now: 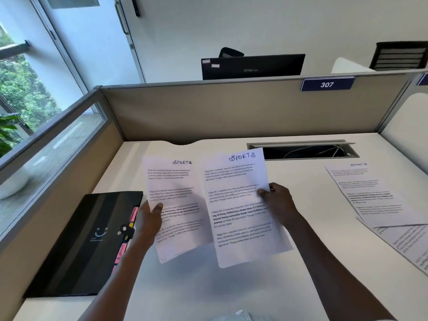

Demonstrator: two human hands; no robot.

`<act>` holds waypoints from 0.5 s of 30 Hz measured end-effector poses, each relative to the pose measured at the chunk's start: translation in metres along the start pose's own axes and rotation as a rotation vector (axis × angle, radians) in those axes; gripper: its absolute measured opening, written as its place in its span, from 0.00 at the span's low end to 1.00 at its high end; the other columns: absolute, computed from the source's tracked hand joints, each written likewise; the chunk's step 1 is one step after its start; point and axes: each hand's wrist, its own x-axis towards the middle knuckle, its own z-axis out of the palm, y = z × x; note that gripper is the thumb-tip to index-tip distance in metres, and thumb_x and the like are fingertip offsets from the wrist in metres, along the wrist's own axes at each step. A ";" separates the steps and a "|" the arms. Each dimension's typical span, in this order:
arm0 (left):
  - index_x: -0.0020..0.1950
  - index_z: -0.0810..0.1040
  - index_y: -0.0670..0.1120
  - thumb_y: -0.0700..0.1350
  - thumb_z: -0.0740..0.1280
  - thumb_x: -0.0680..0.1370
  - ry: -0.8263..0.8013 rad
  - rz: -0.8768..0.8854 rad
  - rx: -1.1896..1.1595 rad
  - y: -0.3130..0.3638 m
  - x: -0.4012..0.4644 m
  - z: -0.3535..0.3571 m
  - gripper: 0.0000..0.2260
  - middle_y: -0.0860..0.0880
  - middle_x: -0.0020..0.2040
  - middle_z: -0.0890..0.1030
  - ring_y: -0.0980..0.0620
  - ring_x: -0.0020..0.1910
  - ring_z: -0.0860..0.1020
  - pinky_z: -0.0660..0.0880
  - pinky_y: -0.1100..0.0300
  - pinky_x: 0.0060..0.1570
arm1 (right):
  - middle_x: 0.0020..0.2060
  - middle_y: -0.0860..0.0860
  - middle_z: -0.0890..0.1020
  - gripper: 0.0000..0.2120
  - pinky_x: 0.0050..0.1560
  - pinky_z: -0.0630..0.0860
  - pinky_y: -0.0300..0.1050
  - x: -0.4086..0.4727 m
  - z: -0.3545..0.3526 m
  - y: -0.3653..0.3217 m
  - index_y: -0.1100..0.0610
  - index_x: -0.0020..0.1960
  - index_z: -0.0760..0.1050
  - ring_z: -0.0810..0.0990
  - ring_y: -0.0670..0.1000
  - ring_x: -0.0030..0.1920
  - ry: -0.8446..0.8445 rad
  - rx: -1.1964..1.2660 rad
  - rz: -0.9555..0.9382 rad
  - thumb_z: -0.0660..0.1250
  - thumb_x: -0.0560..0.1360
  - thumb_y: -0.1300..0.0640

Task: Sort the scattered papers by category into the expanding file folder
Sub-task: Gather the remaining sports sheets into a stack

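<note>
My left hand (148, 218) pinches the left edge of a printed sheet headed "SPORTS" (176, 200), held above the desk. My right hand (278, 202) pinches the right edge of a second "SPORTS" sheet (238, 205), which overlaps the first one's right side. A black expanding file folder (88, 242) lies closed on the desk at the left, with pink and yellow tabs (122, 251) sticking out of its right edge. At the right lies a third "SPORTS" sheet (368, 193), with another printed paper (407, 242) partly under it.
The white desk (208, 293) is walled by beige cubicle partitions (231, 112) at the back and left. A cable slot (303, 150) opens at the back of the desk. A dark monitor (252, 66) stands behind the partition, beside a "307" sign (327, 84).
</note>
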 end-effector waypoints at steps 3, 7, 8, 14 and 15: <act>0.58 0.80 0.44 0.41 0.64 0.81 -0.105 -0.018 -0.065 0.004 -0.009 0.014 0.08 0.47 0.50 0.85 0.45 0.48 0.83 0.80 0.49 0.49 | 0.39 0.51 0.86 0.08 0.46 0.79 0.51 -0.003 0.014 -0.012 0.57 0.42 0.81 0.83 0.54 0.40 -0.050 0.091 0.041 0.73 0.69 0.52; 0.51 0.83 0.45 0.42 0.68 0.79 -0.289 -0.019 -0.113 0.016 -0.028 0.035 0.05 0.46 0.46 0.87 0.44 0.48 0.85 0.81 0.46 0.51 | 0.44 0.54 0.84 0.12 0.46 0.77 0.51 -0.007 0.035 -0.024 0.62 0.48 0.80 0.81 0.57 0.44 -0.106 0.177 0.087 0.74 0.70 0.54; 0.48 0.84 0.44 0.40 0.69 0.78 -0.325 -0.018 -0.135 0.020 -0.033 0.038 0.04 0.45 0.44 0.87 0.45 0.46 0.85 0.82 0.49 0.47 | 0.46 0.54 0.84 0.14 0.47 0.76 0.50 -0.009 0.039 -0.024 0.61 0.50 0.80 0.82 0.57 0.47 -0.097 0.161 0.094 0.74 0.71 0.53; 0.37 0.83 0.48 0.53 0.66 0.77 -0.274 -0.072 -0.177 0.027 -0.048 0.048 0.13 0.47 0.36 0.86 0.47 0.41 0.83 0.77 0.58 0.40 | 0.50 0.51 0.81 0.21 0.51 0.77 0.46 -0.024 0.049 -0.019 0.58 0.59 0.74 0.81 0.52 0.51 -0.039 0.161 0.102 0.76 0.69 0.56; 0.38 0.83 0.50 0.59 0.61 0.81 -0.256 -0.116 -0.216 0.028 -0.049 0.049 0.19 0.48 0.36 0.85 0.47 0.41 0.83 0.77 0.57 0.40 | 0.47 0.50 0.82 0.17 0.48 0.77 0.43 -0.028 0.051 -0.019 0.58 0.57 0.75 0.81 0.51 0.48 -0.034 0.150 0.081 0.74 0.70 0.58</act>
